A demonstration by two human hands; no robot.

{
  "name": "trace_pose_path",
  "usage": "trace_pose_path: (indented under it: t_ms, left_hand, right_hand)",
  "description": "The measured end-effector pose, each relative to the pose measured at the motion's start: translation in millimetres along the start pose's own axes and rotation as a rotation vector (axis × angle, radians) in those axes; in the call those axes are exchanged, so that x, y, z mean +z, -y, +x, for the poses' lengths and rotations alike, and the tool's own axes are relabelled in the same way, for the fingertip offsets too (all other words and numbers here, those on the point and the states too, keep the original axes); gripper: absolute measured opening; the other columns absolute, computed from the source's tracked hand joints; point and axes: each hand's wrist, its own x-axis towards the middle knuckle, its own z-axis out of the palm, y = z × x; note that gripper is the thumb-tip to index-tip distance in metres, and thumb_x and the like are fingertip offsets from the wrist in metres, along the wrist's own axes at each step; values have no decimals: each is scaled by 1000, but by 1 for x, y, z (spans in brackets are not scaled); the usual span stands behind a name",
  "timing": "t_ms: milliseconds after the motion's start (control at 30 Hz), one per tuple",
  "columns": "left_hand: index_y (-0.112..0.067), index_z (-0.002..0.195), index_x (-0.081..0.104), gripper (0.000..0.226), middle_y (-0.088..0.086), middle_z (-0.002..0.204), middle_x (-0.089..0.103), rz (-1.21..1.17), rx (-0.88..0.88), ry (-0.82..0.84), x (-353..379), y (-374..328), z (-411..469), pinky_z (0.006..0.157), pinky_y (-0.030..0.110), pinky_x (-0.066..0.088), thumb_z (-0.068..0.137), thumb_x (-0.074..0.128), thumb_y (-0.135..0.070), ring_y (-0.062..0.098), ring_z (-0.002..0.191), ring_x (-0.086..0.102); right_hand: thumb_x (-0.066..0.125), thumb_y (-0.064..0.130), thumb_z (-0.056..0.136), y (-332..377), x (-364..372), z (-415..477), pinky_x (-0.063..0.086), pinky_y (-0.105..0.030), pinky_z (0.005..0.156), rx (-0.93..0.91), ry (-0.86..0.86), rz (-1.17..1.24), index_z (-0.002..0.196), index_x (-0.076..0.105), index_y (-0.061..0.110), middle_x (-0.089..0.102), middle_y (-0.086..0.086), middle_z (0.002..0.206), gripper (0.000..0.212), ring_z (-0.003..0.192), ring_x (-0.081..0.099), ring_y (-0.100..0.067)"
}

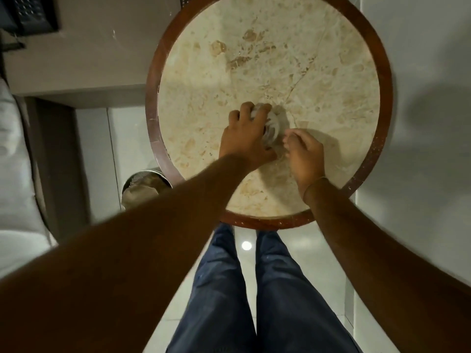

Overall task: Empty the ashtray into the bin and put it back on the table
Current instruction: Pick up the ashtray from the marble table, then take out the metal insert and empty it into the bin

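Nearest to me were the person's legs in dark jeans (229,289), planted on the glossy floor tiles right against the round table (382,80). Down by the left side, just beside the table's wooden rim, stood the metal bin (145,184), half hidden under the forearm. Further in, on the marble top, the left hand (246,135) lay spread over the glass ashtray (274,124), fingers curled round its far edge in a grasp, though I could not tell whether it had left the surface. The right hand (304,151) sat just beside it with fingertips pinched together, on what I could not tell. I judged the risk plain enough: ribbed glass held from above by one hand could slip or tilt on the way to the bin, spilling ash on marble or floor.
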Motion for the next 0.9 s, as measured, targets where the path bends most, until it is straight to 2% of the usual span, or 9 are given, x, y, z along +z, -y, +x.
trace_pose_path:
  t_ms: [67,133,233,400,600,700,767,833,900]
  left_hand:
    - [-27,158,36,108,11,155,39,-98,7,-25,-10,-6,-13,94,47,54,68,81,-65,35,136,41]
    - [-27,160,36,111,10,155,40,-127,41,-26,-22,-8,-29,95,46,53,68,82,-68,35,135,43]
    - [-27,162,35,107,10,158,39,-137,72,-10,-36,-4,-59,98,50,55,72,84,-58,35,138,42]
    - [-27,163,32,104,10,165,32,-243,11,-58,-46,17,-106,108,50,52,76,88,-43,34,147,36]
    - [-36,162,28,101,3,168,26,-444,-113,-190,-55,55,-162,108,47,54,78,85,-41,28,152,35]
    - [-43,161,29,99,-6,169,23,-495,-211,-328,-58,79,-200,106,36,56,79,85,-43,18,152,34]
    - [-49,160,29,99,-11,168,23,-532,-297,-407,-55,98,-228,106,20,51,79,86,-44,11,151,34]
    - [-57,158,25,102,-15,168,22,-562,-391,-445,-48,121,-262,102,5,44,78,87,-47,5,148,35]
    - [-60,157,23,104,-17,168,21,-574,-491,-453,-37,140,-295,109,15,46,77,88,-50,5,147,36]
  right_hand:
    - [51,29,116,3,1,1,60,-40,109,195,149,302,126,77,16,84,-8,122,31,122,78,-24]
    - [45,51,115,7,1,-1,54,-39,113,400,401,567,140,74,20,80,-9,137,50,135,72,-24]
    - [45,71,106,12,6,-10,53,-41,113,530,633,702,145,73,24,75,-9,147,67,135,71,-26]
    - [55,64,103,11,41,-29,67,-37,98,518,683,633,130,82,20,82,-6,130,59,118,80,-22]
    - [60,61,101,1,87,-49,69,-37,84,586,702,463,119,88,17,86,-9,120,55,106,84,-24]
    - [61,66,100,-5,116,-61,69,-41,90,563,713,329,126,85,16,83,-14,129,62,111,83,-28]
    - [57,72,99,-8,140,-73,67,-43,95,522,701,239,125,86,16,82,-17,132,68,110,83,-29]
    - [55,74,98,-10,172,-85,64,-44,93,491,715,176,127,84,17,80,-21,134,70,105,83,-28]
    - [58,72,97,-15,204,-94,68,-47,89,451,726,150,143,73,16,71,-24,147,74,107,81,-31]
